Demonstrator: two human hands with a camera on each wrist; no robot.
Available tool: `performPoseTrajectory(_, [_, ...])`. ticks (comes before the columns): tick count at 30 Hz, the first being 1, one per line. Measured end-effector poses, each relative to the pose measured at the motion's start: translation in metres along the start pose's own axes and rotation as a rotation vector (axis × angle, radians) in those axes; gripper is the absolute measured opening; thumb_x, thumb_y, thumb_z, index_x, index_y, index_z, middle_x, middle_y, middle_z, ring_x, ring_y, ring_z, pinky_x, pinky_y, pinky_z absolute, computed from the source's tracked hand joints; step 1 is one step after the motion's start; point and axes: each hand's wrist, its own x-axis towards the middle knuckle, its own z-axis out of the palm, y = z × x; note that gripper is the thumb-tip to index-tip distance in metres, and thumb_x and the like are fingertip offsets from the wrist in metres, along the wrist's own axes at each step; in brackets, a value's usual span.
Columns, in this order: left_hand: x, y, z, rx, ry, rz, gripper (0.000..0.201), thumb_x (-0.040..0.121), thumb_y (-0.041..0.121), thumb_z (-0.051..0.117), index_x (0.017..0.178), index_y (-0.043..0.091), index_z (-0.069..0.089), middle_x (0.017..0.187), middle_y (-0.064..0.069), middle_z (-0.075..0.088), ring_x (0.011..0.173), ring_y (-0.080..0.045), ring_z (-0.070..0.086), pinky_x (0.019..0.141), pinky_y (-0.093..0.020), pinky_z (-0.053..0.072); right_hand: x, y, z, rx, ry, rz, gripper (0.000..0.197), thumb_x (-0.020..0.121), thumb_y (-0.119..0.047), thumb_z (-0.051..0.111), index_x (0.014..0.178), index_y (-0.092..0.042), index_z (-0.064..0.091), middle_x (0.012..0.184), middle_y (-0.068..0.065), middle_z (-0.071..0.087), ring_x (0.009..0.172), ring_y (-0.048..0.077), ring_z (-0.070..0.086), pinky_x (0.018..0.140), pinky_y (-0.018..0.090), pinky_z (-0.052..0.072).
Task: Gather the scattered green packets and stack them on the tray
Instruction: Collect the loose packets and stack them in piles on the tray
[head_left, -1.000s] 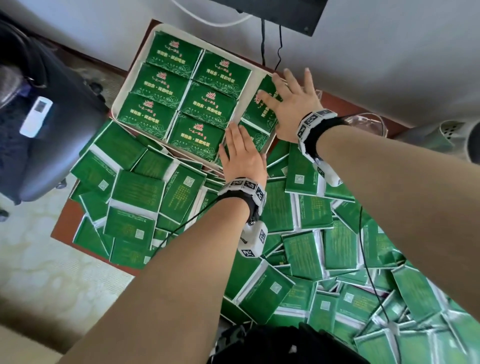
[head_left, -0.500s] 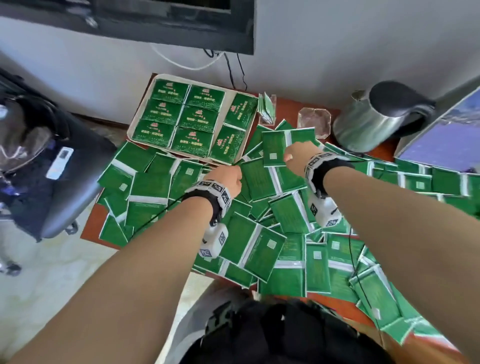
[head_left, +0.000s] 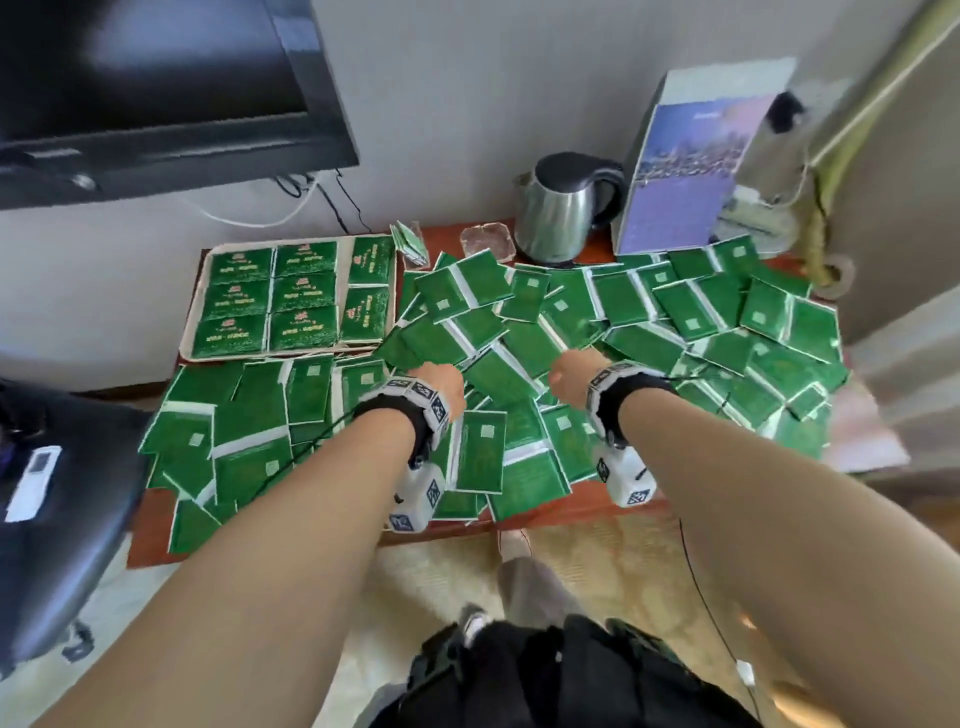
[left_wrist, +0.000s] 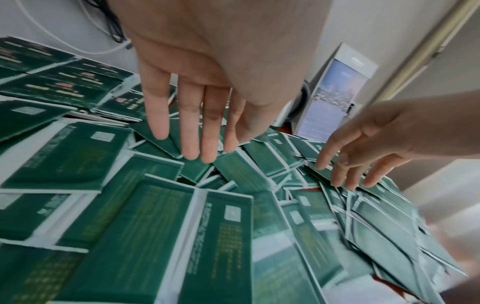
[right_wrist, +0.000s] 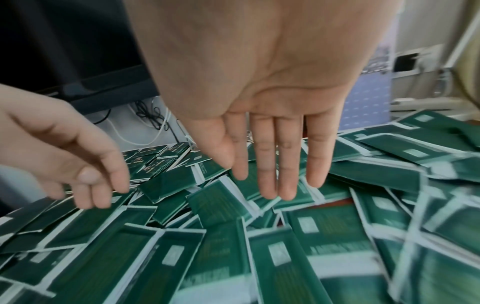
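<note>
Fingers hidden behind wrists in head view; wrist views blurred toward near packets, print unreadable. Left hand (head_left: 439, 387) and right hand (head_left: 574, 382) both released, fingers straight and hanging down, holding nothing, poised just over the middle of the green packets (head_left: 519, 374), fingertips (left_wrist: 191, 152) close to the heap, contact unclear. Packets strewn overlapping across nearly the whole counter (head_left: 582, 512), some overhanging its near-left edge. Tray (head_left: 200, 312) at far left, filled with neat packets, touching the loose pile along its near and right sides. Kettle (head_left: 563, 213) and upright box (head_left: 685, 171) against far wall; bare strip of counter only along near edge
</note>
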Motion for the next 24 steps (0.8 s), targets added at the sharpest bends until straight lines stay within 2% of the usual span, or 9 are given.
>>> performPoseTrajectory(3, [-0.010,0.033,0.012,0.034,-0.015,0.065,0.028,0.097,0.021,0.052,0.116,0.013,0.071,0.120,-0.012,0.069,0.105,-0.032,0.067,0.088,-0.036,0.057,-0.032,0.020,0.027,0.031,-0.049,0.041,0.029,0.099,-0.022,0.045,0.109,-0.007,0.068,0.111,0.012,0.067,0.103,0.032,0.065,0.089,0.037,0.054])
performPoseTrajectory(6, [-0.020,0.068,0.023,0.111,-0.029,0.115,0.027,0.099,0.021,0.053,0.119,0.012,0.069,0.120,-0.012,0.069,0.108,-0.032,0.066,0.089,-0.036,0.055,-0.060,0.049,0.054,0.017,-0.112,0.137,0.027,0.094,-0.024,0.042,0.093,-0.010,0.066,0.104,0.012,0.070,0.089,0.031,0.065,0.087,0.041,0.057])
performPoseTrajectory(10, [-0.029,0.119,0.016,0.147,-0.025,0.203,0.029,0.102,0.020,0.051,0.123,0.009,0.067,0.123,-0.012,0.067,0.111,-0.031,0.065,0.092,-0.037,0.055,-0.096,0.090,0.063,0.083,-0.135,0.207,0.027,0.102,-0.016,0.046,0.116,-0.004,0.065,0.115,0.012,0.065,0.096,0.029,0.059,0.085,0.035,0.049])
performPoseTrajectory(12, [-0.026,0.142,0.011,0.154,-0.050,0.223,0.027,0.099,0.019,0.054,0.121,0.010,0.068,0.120,-0.012,0.068,0.107,-0.031,0.066,0.091,-0.039,0.056,-0.103,0.119,0.066,0.089,-0.142,0.248,0.026,0.102,-0.016,0.045,0.115,-0.004,0.064,0.116,0.013,0.065,0.097,0.028,0.060,0.081,0.033,0.050])
performPoseTrajectory(16, [-0.018,0.197,0.000,0.186,-0.021,0.251,0.024,0.095,0.018,0.057,0.114,0.013,0.070,0.111,-0.011,0.071,0.100,-0.030,0.068,0.085,-0.040,0.058,-0.104,0.181,0.070,0.126,-0.106,0.292,0.027,0.102,-0.018,0.043,0.114,-0.004,0.064,0.112,0.011,0.066,0.095,0.026,0.063,0.078,0.032,0.053])
performPoseTrajectory(18, [-0.011,0.230,-0.002,0.205,-0.021,0.268,0.027,0.102,0.017,0.047,0.118,0.009,0.068,0.115,-0.011,0.069,0.103,-0.029,0.067,0.079,-0.033,0.053,-0.101,0.210,0.071,0.183,-0.084,0.313,0.031,0.104,-0.018,0.041,0.122,-0.005,0.063,0.121,0.011,0.064,0.104,0.025,0.064,0.085,0.031,0.052])
performPoseTrajectory(20, [0.003,0.264,-0.005,0.197,-0.020,0.261,0.029,0.102,0.017,0.046,0.117,0.007,0.068,0.116,-0.012,0.069,0.105,-0.030,0.066,0.083,-0.035,0.054,-0.090,0.244,0.076,0.225,-0.065,0.301,0.033,0.104,-0.019,0.042,0.127,-0.004,0.062,0.127,0.011,0.063,0.114,0.027,0.063,0.091,0.033,0.052])
performPoseTrajectory(22, [0.020,0.290,-0.004,0.144,-0.021,0.217,0.028,0.100,0.019,0.048,0.115,0.009,0.069,0.114,-0.013,0.070,0.101,-0.031,0.066,0.087,-0.038,0.056,-0.076,0.278,0.080,0.243,-0.063,0.263,0.033,0.098,-0.018,0.050,0.125,-0.003,0.064,0.126,0.015,0.063,0.117,0.032,0.060,0.095,0.036,0.050])
performPoseTrajectory(24, [0.030,0.312,-0.005,0.106,-0.025,0.161,0.027,0.099,0.021,0.049,0.112,0.012,0.071,0.110,-0.012,0.071,0.093,-0.030,0.067,0.079,-0.036,0.056,-0.069,0.308,0.079,0.260,-0.046,0.232,0.034,0.094,-0.018,0.054,0.122,-0.003,0.065,0.125,0.018,0.063,0.118,0.035,0.058,0.096,0.038,0.048])
